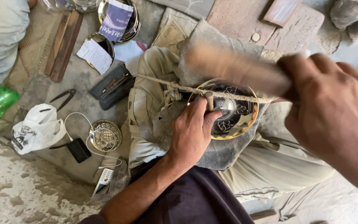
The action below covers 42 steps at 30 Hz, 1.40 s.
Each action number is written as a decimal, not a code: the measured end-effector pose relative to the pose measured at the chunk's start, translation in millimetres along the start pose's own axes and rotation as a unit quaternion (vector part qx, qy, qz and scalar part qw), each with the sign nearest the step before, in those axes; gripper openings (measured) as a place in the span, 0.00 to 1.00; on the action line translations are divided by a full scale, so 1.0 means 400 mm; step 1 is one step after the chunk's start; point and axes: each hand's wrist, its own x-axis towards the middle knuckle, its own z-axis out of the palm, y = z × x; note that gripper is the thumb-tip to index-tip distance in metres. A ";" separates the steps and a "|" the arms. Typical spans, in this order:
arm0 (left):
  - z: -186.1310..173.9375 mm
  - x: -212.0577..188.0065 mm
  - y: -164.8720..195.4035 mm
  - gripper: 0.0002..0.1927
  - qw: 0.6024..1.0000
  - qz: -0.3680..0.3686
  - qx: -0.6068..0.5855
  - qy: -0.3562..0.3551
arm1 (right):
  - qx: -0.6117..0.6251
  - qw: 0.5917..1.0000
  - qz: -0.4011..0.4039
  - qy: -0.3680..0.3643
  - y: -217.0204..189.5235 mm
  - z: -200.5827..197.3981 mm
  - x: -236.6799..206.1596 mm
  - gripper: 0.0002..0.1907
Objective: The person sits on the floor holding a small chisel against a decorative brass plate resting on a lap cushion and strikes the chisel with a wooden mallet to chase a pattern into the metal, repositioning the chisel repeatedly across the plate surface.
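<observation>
A shiny engraved metal plate (233,112) rests on grey cloth (216,149) over the person's lap, near the frame's centre. The left hand (193,132) pinches a small punch (209,101) upright against the plate's face. A twisted rope (195,90) crosses the plate. At three o'clock the right hand (332,112) wraps curled fingers around a blurred wooden mallet (233,66). At nine o'clock, on the dusty concrete floor (17,191), lie a smaller engraved dish (105,135), pliers (63,98) and a white bag (36,128).
</observation>
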 end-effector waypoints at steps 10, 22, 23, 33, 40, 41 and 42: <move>0.000 -0.021 -0.001 0.13 0.998 -0.063 -0.030 -0.006 | 0.048 0.994 -0.047 0.089 -0.038 -0.017 0.020 0.23; 0.021 -0.074 -0.045 0.13 0.996 -0.062 -0.059 -0.003 | -0.003 0.992 -0.073 0.099 -0.108 -0.077 0.018 0.22; 0.023 -0.072 -0.048 0.13 0.997 -0.058 -0.054 -0.001 | -0.019 0.994 -0.068 0.081 -0.111 -0.076 0.009 0.20; -0.024 0.080 -0.069 0.16 0.988 0.103 -0.063 -0.093 | 0.293 0.939 0.152 0.098 -0.047 0.075 -0.201 0.25; 0.015 0.156 -0.067 0.23 0.941 0.127 -0.037 -0.312 | 0.415 0.833 0.316 0.183 -0.075 0.336 -0.319 0.22; 0.012 0.154 -0.071 0.23 0.939 0.143 -0.046 -0.311 | 0.426 0.821 0.336 0.179 -0.083 0.357 -0.333 0.23; 0.014 0.155 -0.075 0.24 0.937 0.160 -0.055 -0.306 | 0.450 0.804 0.347 0.176 -0.083 0.372 -0.342 0.23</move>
